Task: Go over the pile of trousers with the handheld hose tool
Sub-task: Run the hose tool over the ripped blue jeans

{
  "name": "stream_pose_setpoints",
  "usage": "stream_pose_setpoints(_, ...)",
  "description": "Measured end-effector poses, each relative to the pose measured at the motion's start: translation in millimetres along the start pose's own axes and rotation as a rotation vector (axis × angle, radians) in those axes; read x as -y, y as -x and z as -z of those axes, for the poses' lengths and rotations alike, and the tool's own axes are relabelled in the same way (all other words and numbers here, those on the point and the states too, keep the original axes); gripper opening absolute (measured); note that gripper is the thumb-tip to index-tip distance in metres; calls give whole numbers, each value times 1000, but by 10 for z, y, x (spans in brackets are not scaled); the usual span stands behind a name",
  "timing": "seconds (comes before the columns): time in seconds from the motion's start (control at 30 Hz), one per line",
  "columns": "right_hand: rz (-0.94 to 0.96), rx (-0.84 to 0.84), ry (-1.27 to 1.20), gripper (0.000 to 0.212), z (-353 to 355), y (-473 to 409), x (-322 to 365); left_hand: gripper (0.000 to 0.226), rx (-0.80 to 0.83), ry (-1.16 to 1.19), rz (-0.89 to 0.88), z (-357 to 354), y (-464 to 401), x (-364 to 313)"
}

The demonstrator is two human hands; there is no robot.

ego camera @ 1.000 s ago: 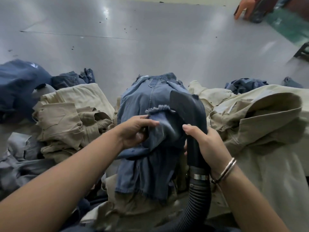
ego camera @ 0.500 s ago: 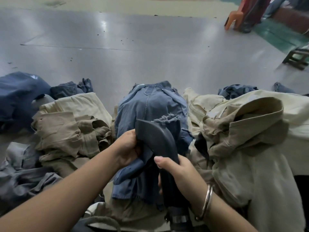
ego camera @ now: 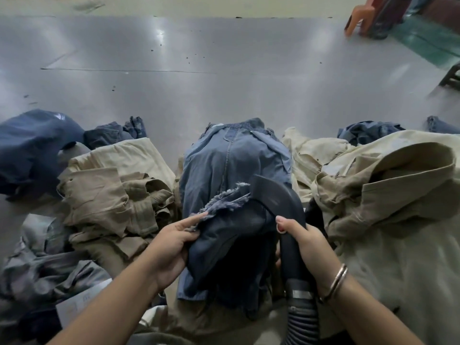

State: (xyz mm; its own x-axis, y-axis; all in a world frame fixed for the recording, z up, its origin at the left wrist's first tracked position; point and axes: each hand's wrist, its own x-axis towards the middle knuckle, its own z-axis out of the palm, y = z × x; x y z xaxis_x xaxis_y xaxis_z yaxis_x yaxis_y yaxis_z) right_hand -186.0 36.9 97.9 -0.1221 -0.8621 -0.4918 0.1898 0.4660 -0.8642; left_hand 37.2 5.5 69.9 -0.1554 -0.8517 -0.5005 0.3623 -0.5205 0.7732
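Note:
A pair of blue denim trousers lies in front of me on the grey table, its frayed leg end folded back toward me. My left hand grips that leg end. My right hand is closed around the black hose tool, whose flat nozzle rests against the frayed hem. Its ribbed hose runs down past my right wrist, which wears a metal bangle.
Beige trousers are heaped at the left and right. Dark blue garments lie at far left, grey ones at lower left. The grey table top stretches beyond. An orange stool stands at top right.
The nozzle has swung from the left of the frayed hem over to its right side. My left hand has shifted its grip on the denim leg.

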Motion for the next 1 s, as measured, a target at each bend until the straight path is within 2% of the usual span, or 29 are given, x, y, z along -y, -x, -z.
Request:
stream_pose_setpoints(0.07, 42, 14, -28, 28, -21, 8, 36, 47, -103, -68, -11, 127, 3, 100)
stream_pose_setpoints(0.13, 99, -50, -97, 29, 36, -12, 144, 45, -168, -170, -17, 233, 8, 152)
stream_pose_setpoints(0.23, 116, -76, -131, 26, 139, 18, 294, 40, -111, -300, -53, 306, -13, 120)
stream_pose_setpoints(0.33, 83, 69, 72, 34, 50, 163, 114, 36, -119, -418, -127, 234, -102, 94)
stream_pose_setpoints(0.43, 49, 283, 256, 36, -204, 340, -206, 46, -24, -306, -63, 68, -140, 104)
stream_pose_setpoints(0.5, 38, 294, 291, 33, -268, 300, -325, 45, 4, -202, 28, 23, -146, 101)
stream_pose_setpoints(0.67, -40, 263, 141, 23, -242, 110, -313, 25, -69, -106, 97, 52, -150, 71)
stream_pose_setpoints(0.8, -126, 312, 88, 28, -124, 14, -323, 37, -71, -179, 46, 4, -116, 4)
stream_pose_setpoints(0.9, -173, 328, 80, 31, -44, -16, -321, 29, -134, -249, 22, 34, -128, -43)
stream_pose_setpoints(1.0, -190, 248, -1, 24, 95, -29, -229, 30, -183, -432, -91, 207, -141, -137)
